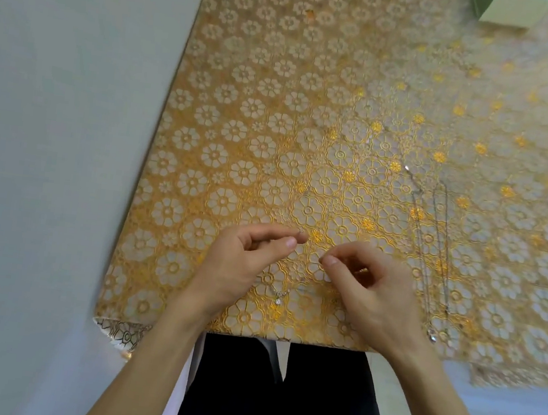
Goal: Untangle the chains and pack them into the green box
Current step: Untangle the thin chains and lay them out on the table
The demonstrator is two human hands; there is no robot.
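Observation:
My left hand (252, 256) pinches one end of a thin silver chain, its small clasp (300, 232) showing at the fingertips. My right hand (366, 284) pinches the chain's other end between thumb and forefinger. The chain droops between the hands, and its small stone pendant (277, 300) lies on the tablecloth near the front edge. Right of my right hand, two more silver chains (434, 240) lie stretched out lengthwise on the cloth, with a pendant (433, 338) at their near end. The green box (493, 8) stands at the far right, cut off by the top edge.
The table wears a gold and white floral lace cloth (278, 104). Its left edge meets a pale wall (53, 111). The front edge runs just above my dark-clothed lap (277, 397).

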